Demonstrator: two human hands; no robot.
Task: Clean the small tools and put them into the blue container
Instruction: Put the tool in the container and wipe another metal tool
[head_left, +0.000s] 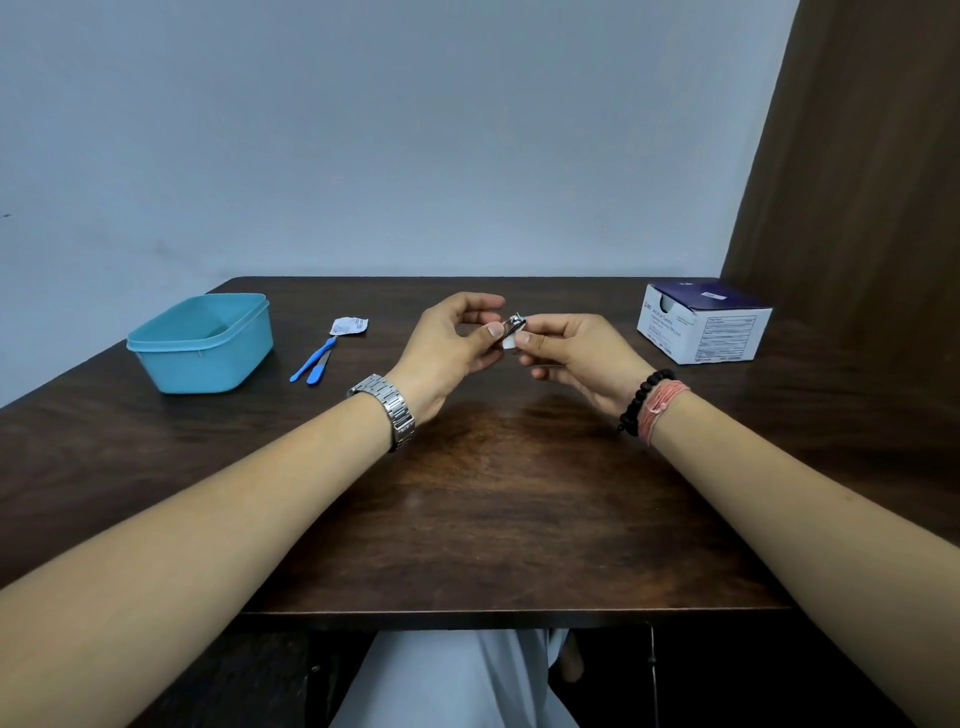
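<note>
**Nail clipper held between both hands above the table**

The left hand (451, 340) and right hand (570, 354) meet over the dark wooden table (498, 499), each pinching a metal nail clipper (516, 323); a small white pad (509, 340) lies against the clipper under the thumbs. Left of the clipper, well apart, rests an open blue container (201, 343). Between container and clipper lie two blue-handled tools (313, 360) with a torn wrapper (349, 326) at their far end. Right of the clipper stands a white and navy box (704, 322) marked "BD"; its finer print is illegible.
</note>
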